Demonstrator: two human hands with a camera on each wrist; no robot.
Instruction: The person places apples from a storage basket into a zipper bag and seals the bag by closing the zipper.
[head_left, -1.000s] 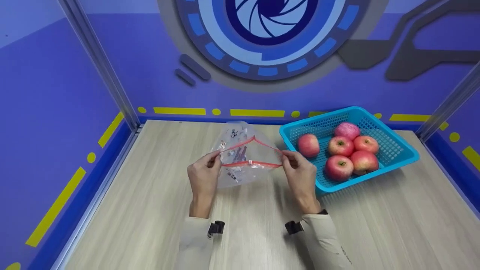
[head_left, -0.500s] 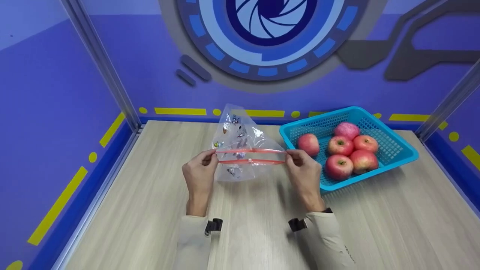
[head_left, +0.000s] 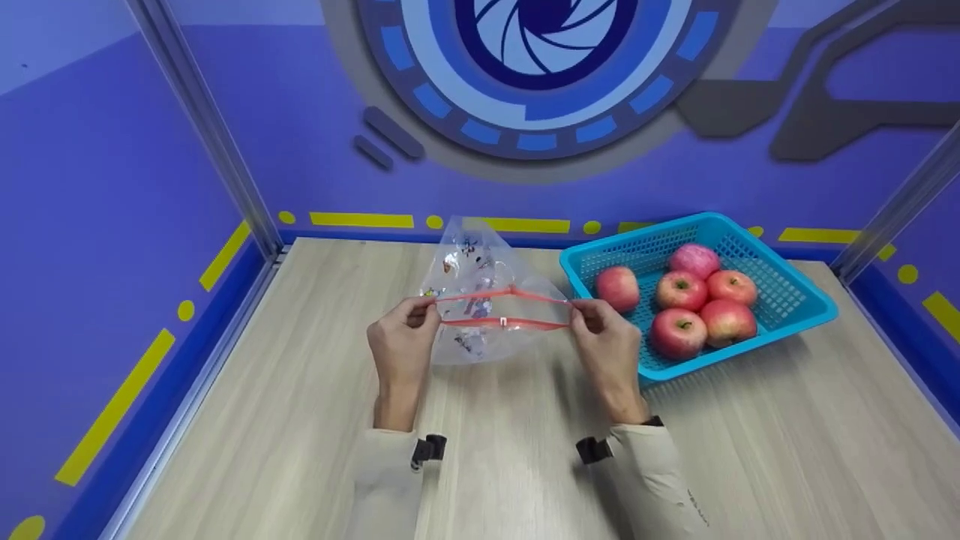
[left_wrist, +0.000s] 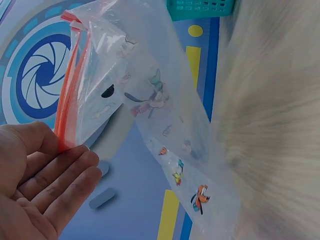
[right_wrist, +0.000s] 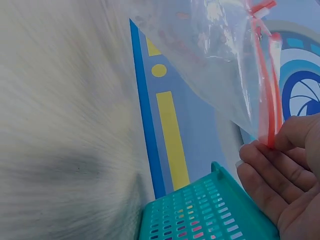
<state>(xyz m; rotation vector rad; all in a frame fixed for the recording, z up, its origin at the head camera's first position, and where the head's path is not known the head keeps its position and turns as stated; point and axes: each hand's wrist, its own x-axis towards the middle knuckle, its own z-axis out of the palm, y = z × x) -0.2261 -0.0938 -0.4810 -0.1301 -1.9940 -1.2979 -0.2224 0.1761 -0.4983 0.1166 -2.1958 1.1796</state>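
Note:
A clear zip bag (head_left: 469, 259) with small cartoon prints and a red zip edge hangs between both hands above the table. My left hand (head_left: 401, 341) pinches one end of the red edge between thumb and forefinger. At the other end, my right hand (head_left: 609, 349) pinches it the same way. The bag's mouth gapes between the two red strips, and no contents show inside. In the left wrist view the printed bag (left_wrist: 155, 100) slants away from the left hand (left_wrist: 50, 175). The right wrist view has the right hand (right_wrist: 285, 170) at the red corner.
A blue plastic basket (head_left: 814, 307) with several red apples (head_left: 679, 335) stands on the wooden table (head_left: 300, 390), just right of my right hand. A purple-blue panel wall (head_left: 300, 135) rises behind the table, with more panels at both sides.
The hands have moved slightly apart. The bag's far end swung up toward the wall, then sank a little. Its mouth narrowed, then widened slightly.

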